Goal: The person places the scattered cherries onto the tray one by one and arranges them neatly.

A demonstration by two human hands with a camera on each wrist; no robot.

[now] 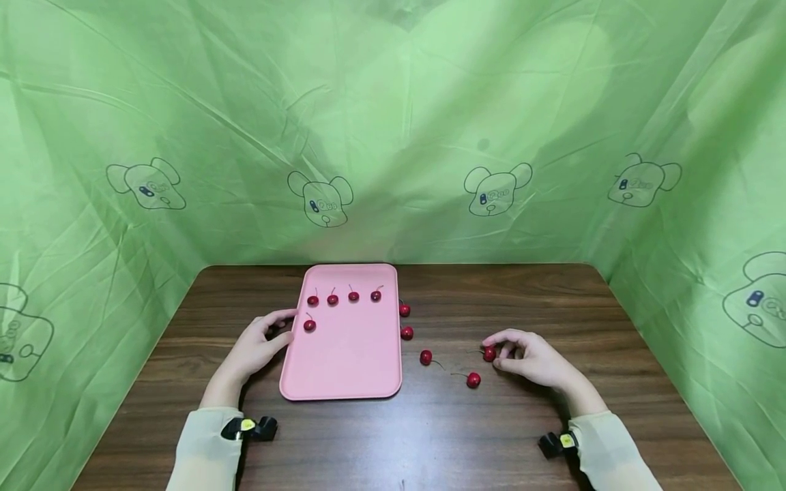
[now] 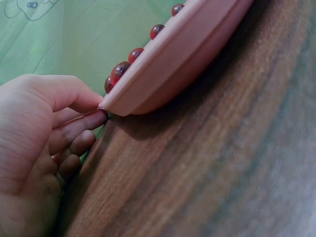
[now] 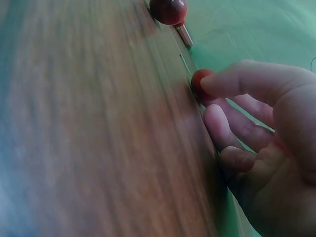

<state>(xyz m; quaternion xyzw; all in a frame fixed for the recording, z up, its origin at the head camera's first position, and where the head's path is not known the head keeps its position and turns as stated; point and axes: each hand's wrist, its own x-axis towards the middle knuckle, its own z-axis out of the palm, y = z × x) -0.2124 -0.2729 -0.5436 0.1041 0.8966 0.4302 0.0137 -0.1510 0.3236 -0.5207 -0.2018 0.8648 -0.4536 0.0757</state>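
A pink tray lies on the wooden table, and my left hand pinches its left rim between thumb and fingers. In the left wrist view the fingertips meet at the rim of the tray. Several red cherries with stems stand in a row across the tray's upper part, with one cherry below the row's left end. To the right of the tray, my right hand holds a cherry between thumb and fingers, low at the table top. Its thin stem points left in the head view.
Two cherries, one upper and one lower, lie against the tray's right edge. Between tray and right hand lie another cherry and a nearer one. Green cloth with printed bear heads surrounds the table.
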